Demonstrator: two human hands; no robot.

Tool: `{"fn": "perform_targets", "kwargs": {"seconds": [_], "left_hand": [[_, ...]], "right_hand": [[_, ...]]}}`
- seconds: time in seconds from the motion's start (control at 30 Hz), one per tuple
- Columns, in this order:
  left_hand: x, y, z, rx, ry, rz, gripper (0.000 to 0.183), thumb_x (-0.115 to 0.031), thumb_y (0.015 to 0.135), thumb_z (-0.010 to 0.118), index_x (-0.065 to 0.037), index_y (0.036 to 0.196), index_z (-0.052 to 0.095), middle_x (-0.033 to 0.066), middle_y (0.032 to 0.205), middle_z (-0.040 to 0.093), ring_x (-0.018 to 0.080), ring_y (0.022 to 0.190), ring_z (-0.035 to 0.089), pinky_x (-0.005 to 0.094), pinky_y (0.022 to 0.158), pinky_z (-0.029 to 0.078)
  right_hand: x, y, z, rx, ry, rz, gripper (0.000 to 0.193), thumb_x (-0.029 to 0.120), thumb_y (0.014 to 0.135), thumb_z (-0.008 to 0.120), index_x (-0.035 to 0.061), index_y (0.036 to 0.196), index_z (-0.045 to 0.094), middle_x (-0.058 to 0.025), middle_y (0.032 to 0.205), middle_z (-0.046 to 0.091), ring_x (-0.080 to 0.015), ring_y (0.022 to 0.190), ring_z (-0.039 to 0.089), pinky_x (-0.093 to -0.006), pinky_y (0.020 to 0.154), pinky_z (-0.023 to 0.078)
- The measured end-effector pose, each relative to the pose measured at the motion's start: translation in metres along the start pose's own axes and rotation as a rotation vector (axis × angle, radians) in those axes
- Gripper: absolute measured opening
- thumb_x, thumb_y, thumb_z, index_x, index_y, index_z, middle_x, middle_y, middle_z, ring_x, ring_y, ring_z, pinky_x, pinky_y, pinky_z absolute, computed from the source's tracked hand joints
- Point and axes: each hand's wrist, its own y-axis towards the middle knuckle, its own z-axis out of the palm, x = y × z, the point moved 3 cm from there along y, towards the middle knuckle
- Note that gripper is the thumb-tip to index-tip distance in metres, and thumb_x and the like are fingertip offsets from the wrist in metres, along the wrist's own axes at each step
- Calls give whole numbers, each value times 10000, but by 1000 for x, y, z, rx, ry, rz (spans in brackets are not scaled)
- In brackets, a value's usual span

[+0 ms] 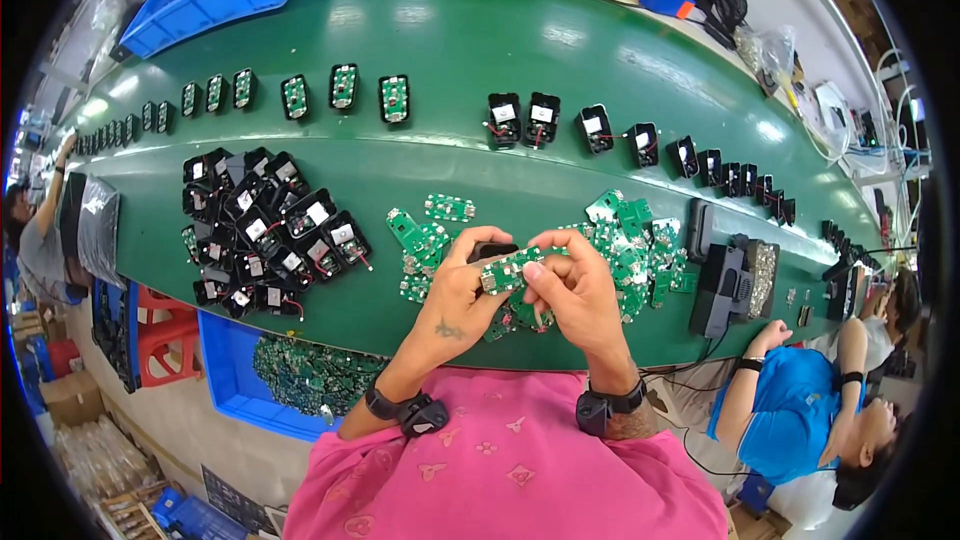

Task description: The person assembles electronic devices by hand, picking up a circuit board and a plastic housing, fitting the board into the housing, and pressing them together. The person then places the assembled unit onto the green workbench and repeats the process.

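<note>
Close together above the near side of the green table, my left hand (pixel 466 292) and my right hand (pixel 578 290) are both closed. Between them is a small green circuit board (pixel 508 273), pinched by my right thumb and fingers. A black plastic housing (pixel 494 251) shows behind the board, gripped in my left hand; my fingers hide most of it. Loose green circuit boards (pixel 632 250) lie in a pile beside my right hand. More circuit boards (pixel 425 245) lie to the left, just past my left hand.
A heap of black housings (pixel 268 225) with parts inside lies to the left. Filled housings (pixel 394 98) stand in a row across the table. At the right are a black device (pixel 717 290) and a seated co-worker in blue (pixel 785 420). A blue bin (pixel 228 370) holds circuit boards below.
</note>
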Motion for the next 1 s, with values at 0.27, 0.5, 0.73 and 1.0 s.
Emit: {"fn": "perform_targets", "kwargs": {"seconds": [0.27, 0.5, 0.73, 1.0], "left_hand": [[1, 8, 1, 49, -623, -134, 732, 36, 844, 621, -69, 1515, 348, 141, 1420, 409, 226, 1331, 423, 317, 992, 461], [1, 17, 0, 89, -603, -291, 580, 37, 907, 589, -47, 1455, 417, 102, 1377, 496, 145, 1187, 538, 292, 979, 481], [5, 21, 10, 105, -586, -304, 597, 37, 938, 556, -18, 1503, 372, 116, 1307, 561, 151, 1183, 550, 301, 975, 503], [5, 26, 15, 61, -520, -198, 558, 20, 954, 556, -19, 1488, 398, 117, 1261, 604, 135, 1078, 608, 275, 897, 537]], "right_hand": [[-8, 7, -9, -60, -68, -32, 273, 51, 961, 621, 14, 1202, 498, 2, 674, 587, -57, 582, 571, -196, 490, 429], [5, 12, -10, -134, -549, -177, 311, 56, 874, 708, 36, 1162, 594, -40, 828, 612, -105, 732, 600, -261, 591, 465], [26, 15, -4, -180, -768, -613, 228, 92, 801, 750, 108, 1028, 738, -127, 1268, 564, -287, 1211, 489, -402, 917, 464], [17, 13, -5, -181, -623, -574, 91, 92, 844, 722, 85, 933, 741, -109, 1272, 578, -279, 1213, 487, -408, 950, 431]]}}
